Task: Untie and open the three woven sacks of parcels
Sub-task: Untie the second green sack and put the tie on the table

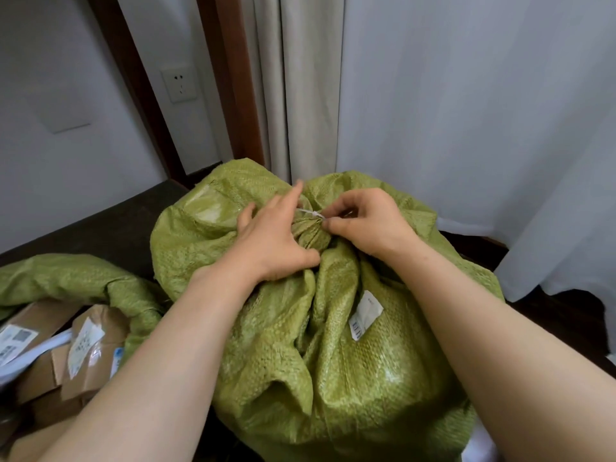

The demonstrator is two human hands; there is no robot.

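Hands (273, 238) on sack (333, 355) tie (311, 213); label (365, 315) unreadable

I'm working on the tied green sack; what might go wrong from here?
The white tie is thin and sunk into the gathered neck; the right hand pinching it may slip or pull it tighter. The left hand grips only the neck, so the bulging green sack could slump onto the parcels beside it once opened.
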